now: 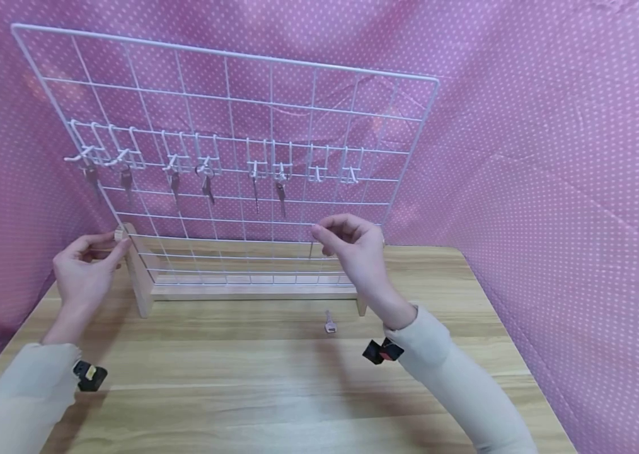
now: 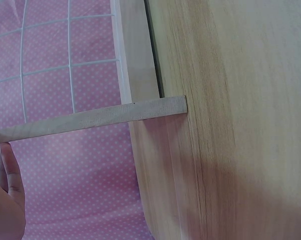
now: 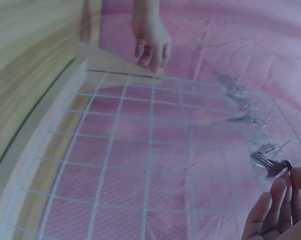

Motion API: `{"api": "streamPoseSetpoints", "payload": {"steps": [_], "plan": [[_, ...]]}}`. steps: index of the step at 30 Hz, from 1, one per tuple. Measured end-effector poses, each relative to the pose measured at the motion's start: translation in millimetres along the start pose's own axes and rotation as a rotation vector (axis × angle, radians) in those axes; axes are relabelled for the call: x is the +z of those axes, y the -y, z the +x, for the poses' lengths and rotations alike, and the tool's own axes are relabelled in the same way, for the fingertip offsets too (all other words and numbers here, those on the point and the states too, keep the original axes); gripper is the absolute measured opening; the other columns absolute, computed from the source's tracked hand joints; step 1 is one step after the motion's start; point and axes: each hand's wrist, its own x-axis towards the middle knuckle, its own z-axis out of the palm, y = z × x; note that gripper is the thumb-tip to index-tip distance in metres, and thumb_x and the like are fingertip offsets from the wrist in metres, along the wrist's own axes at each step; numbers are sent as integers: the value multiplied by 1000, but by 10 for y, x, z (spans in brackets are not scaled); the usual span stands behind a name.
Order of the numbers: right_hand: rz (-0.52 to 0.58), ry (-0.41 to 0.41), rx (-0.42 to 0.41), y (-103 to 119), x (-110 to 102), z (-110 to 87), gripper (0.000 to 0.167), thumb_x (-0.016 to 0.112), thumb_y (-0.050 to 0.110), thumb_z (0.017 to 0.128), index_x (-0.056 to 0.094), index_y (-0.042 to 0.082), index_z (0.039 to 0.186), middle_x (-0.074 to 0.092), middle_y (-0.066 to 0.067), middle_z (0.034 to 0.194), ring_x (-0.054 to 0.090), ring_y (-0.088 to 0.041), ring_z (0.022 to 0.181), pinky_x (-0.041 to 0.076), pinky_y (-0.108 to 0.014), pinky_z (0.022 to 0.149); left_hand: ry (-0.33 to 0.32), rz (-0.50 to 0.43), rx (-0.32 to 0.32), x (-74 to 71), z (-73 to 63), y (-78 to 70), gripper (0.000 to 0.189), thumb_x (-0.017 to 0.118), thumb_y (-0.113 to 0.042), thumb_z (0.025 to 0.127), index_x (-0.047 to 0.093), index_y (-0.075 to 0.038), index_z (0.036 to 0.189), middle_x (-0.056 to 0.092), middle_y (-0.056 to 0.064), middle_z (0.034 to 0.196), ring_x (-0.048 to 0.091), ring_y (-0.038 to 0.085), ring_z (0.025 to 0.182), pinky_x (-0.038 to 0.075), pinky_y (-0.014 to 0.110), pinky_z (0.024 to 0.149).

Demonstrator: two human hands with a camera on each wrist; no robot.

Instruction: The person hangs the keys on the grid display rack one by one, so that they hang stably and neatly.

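Observation:
My left hand (image 1: 86,265) holds the top of the wooden left support (image 1: 137,274) of a white wire grid rack (image 1: 246,222), thumb and fingers about its end. In front of the grid's lower right part, my right hand (image 1: 360,249) pinches a small key (image 3: 276,169) between thumb and fingertips; its thin blade points down in the head view. Several white hooks (image 1: 317,171) hang in a row across the grid. Keys (image 1: 281,192) dangle from most of them, while the two rightmost hooks carry none. Another key (image 1: 330,324) lies flat on the table below my right hand.
The rack stands at the back of a wood-grain table (image 1: 229,391), its wooden crossbar (image 1: 251,291) running along the bottom. Pink dotted cloth (image 1: 552,189) surrounds the back and sides. A small black device (image 1: 383,350) sits at each wrist.

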Motion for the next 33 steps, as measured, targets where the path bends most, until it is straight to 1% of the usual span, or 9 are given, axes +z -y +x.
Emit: {"api": "streamPoseSetpoints", "payload": {"steps": [2,8,12,15,19,23,27,33], "plan": [[17,-22,-19,54,14,11,10,75,10,97,74,1,101,73,12,82,63,-6,68,58,-17,68,-1,4,-1,1,3,3,22,83,-7,90,77,-1,110,69,-31,82,62,-10,68,54,3,58],[72,-105,-79,204,57,71,6,75,12,98,74,6,100,75,10,86,63,-7,68,58,-16,67,0,15,0,7,15,14,23,83,-9,90,77,-1,111,69,-32,82,62,-11,67,54,3,57],[118,-169,-105,277,91,124,5,76,14,98,74,10,100,74,9,86,61,-6,65,56,-15,62,1,11,-6,9,21,18,23,83,-9,90,77,-2,111,69,-32,81,63,-11,67,54,3,57],[161,-216,-130,309,128,170,5,77,12,97,75,8,99,73,9,83,59,-6,62,54,-14,57,-1,0,-7,13,21,19,21,83,-8,89,78,-4,109,70,-31,82,63,-10,68,54,3,57],[217,-277,-159,324,181,223,6,77,7,96,76,2,99,72,9,78,60,-6,57,53,-15,54,-3,-15,-5,15,15,20,18,83,-7,89,79,-7,106,70,-31,82,63,-10,68,54,3,57],[240,-326,-184,309,226,251,12,77,7,96,75,-3,101,74,9,78,62,-6,56,54,-16,53,-3,-18,-3,13,12,20,17,84,-7,89,79,-7,105,70,-30,82,63,-10,67,54,4,57],[218,-361,-189,272,267,255,15,79,12,96,75,-1,103,76,9,81,64,-6,57,56,-16,54,-4,-13,-1,12,15,22,18,84,-7,89,79,-7,106,70,-30,83,63,-10,68,54,3,57],[211,-379,-201,232,321,250,17,78,15,97,76,0,105,74,9,84,63,-5,59,56,-16,56,-6,-5,14,6,7,24,19,83,-7,89,78,-5,107,70,-31,83,63,-10,68,54,3,57]]}}
